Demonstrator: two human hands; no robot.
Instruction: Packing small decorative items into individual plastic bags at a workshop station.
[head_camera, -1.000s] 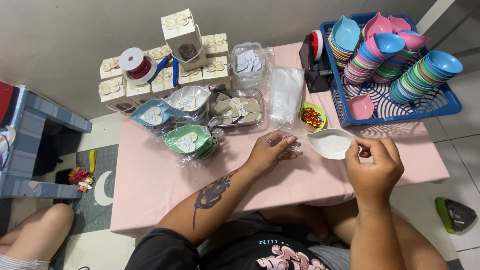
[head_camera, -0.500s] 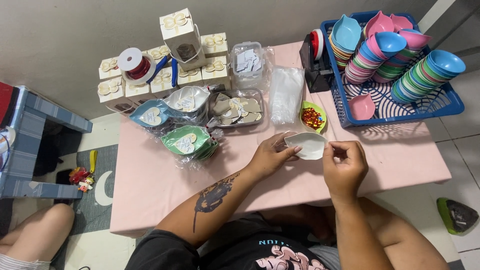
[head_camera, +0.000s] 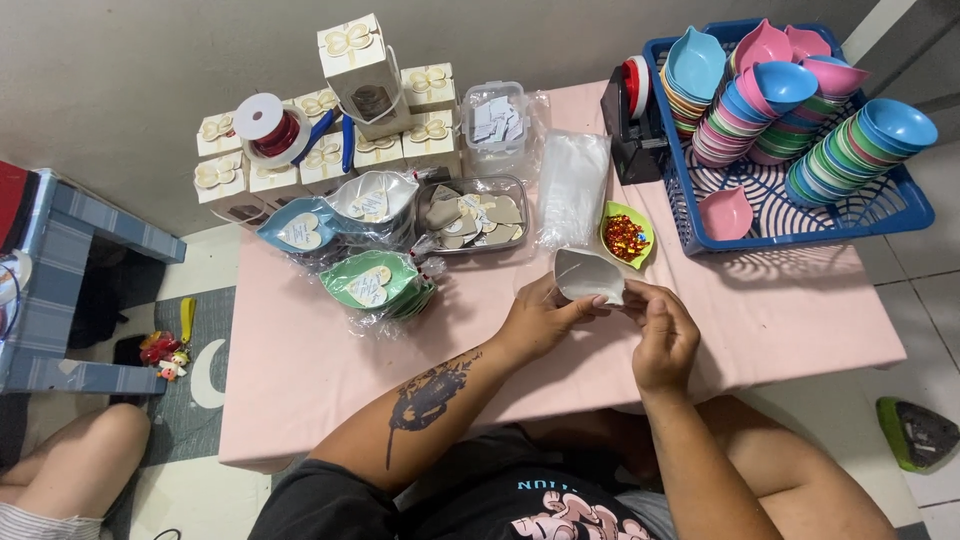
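While both hands pinch the white dish (head_camera: 588, 275) tilted above the pink table (head_camera: 800, 320), left hand (head_camera: 535, 322) gripping its side, right hand (head_camera: 662, 335) at its rim, a slip could knock the sequin dish (head_camera: 626, 236) just behind.

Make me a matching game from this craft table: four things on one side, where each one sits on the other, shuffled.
Things:
1. white dish
2. stacked bowls
3. ribbon spool
4. red beads

Places:
A. in the blue basket
B. in a small green dish
C. between both hands, left hand and right hand
D. against the gift boxes

Pairs: 1-C, 2-A, 3-D, 4-B
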